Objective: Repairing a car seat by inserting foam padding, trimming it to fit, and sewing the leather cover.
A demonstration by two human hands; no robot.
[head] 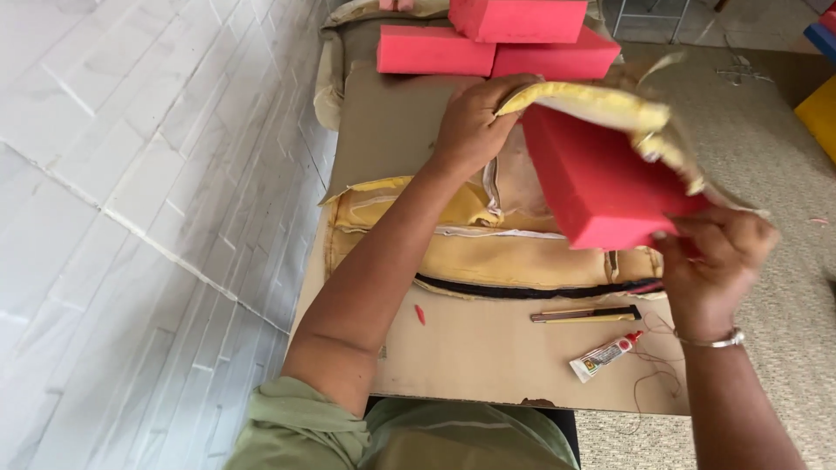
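A: Start at the left of the frame. What occupies it?

B: A white tiled wall (131, 174) fills the left third. Beside it lies a cardboard sheet (470, 357) that serves as the work surface, with tan and yellow fabric pieces (488, 252) spread flat across its middle.

A: State the position of the left hand.

B: The left hand (475, 126) sits at upper centre. Its fingers are clamped on the yellow-lined edge of the fabric cover (601, 104) and hold that edge lifted. In my judgement this keeps the cover's mouth open around the block.

A: Where is the block?

B: The pink foam block (601, 183) is right of centre, raised off the cardboard and tilted, with its upper end inside the cover.

A: And the right hand?

B: The right hand (714, 261) is at the right, below the block. Its fingers are closed on the block's lower corner. The grip appears to steady the foam while the other hand holds the fabric over it. A metal bangle (718, 341) is on that wrist.

A: What lies close by?

B: A slim dark tool (588, 314) and a small tube with a red cap (605, 355) rest on the cardboard at lower centre, both within reach. Three more pink blocks (496, 43) are stacked at the top centre, well apart from the hands. A beige carpet (784, 174) covers the right side.
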